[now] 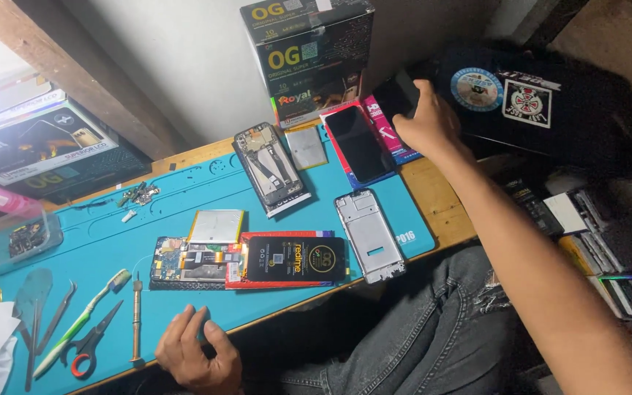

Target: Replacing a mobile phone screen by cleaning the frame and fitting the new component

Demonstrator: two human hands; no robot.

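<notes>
Left hand rests on mat; clear tub holds small parts.

view: single head cam, no second view
position: above the seated person, near
facing: down and forward over blue repair mat toward wall
frame edges: left hand bottom, right hand upper centre
</notes>
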